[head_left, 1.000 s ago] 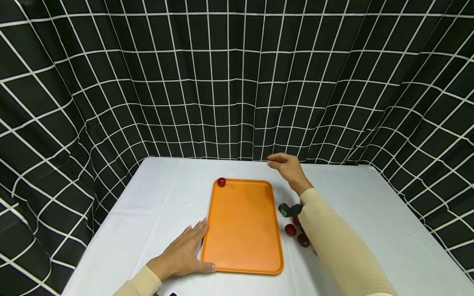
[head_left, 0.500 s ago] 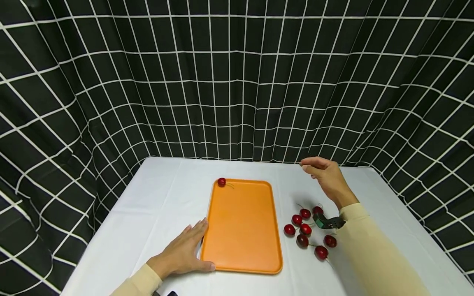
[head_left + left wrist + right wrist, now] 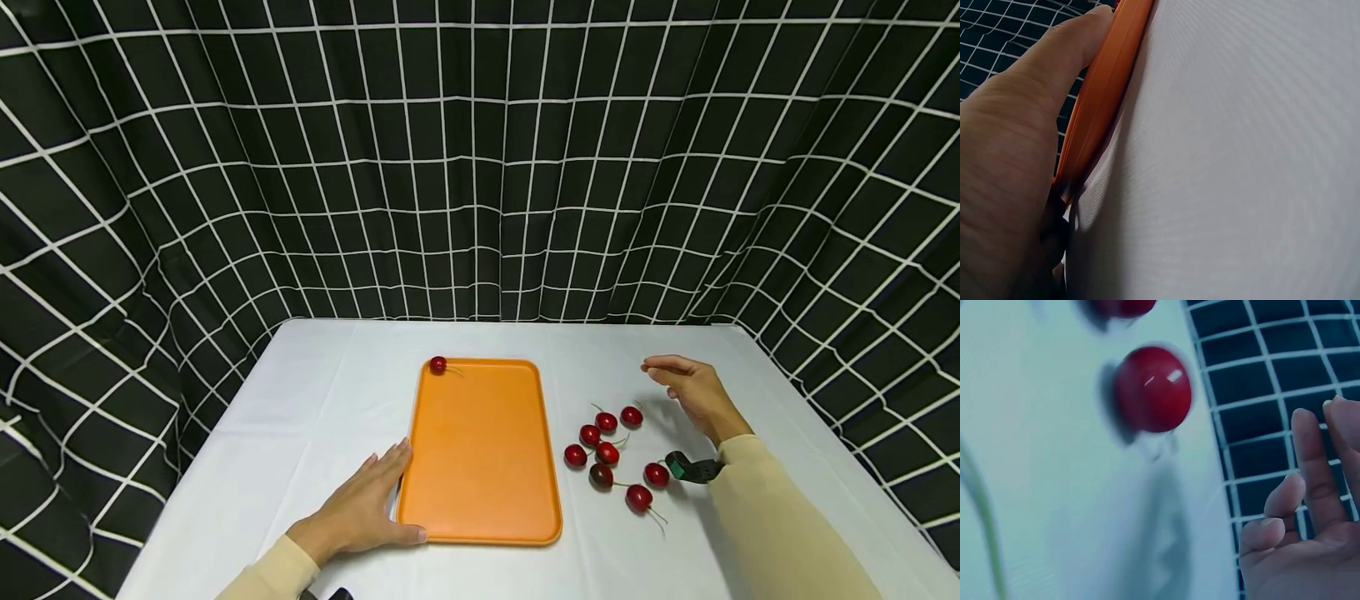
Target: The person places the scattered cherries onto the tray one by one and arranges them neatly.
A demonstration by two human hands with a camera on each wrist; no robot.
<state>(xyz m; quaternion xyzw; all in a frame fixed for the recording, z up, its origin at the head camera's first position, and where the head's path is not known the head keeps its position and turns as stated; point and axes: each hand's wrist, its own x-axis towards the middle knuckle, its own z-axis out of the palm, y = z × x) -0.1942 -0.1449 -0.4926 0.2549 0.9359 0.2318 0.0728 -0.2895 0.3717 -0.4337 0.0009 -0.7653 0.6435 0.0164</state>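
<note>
In the head view my left hand rests at the near left corner of an orange tray, its fingers extended along the left side and the thumb on the front rim. The left wrist view shows the thumb lying along the tray's edge. A single cherry with a stem sits at the tray's far left corner. My right hand hovers over the table beyond the loose cherries, fingers loosely bent and nothing held. One cherry shows large in the right wrist view.
Several red cherries with stems lie scattered on the white tablecloth to the right of the tray. A black curtain with a white grid surrounds the table at the back and sides. A dark band is worn on the right wrist.
My right hand has moved right and nearer, from beyond the tray's right corner to past the cherries, which its arm no longer covers. The left hand stays on the tray; the head view has shifted slightly.
</note>
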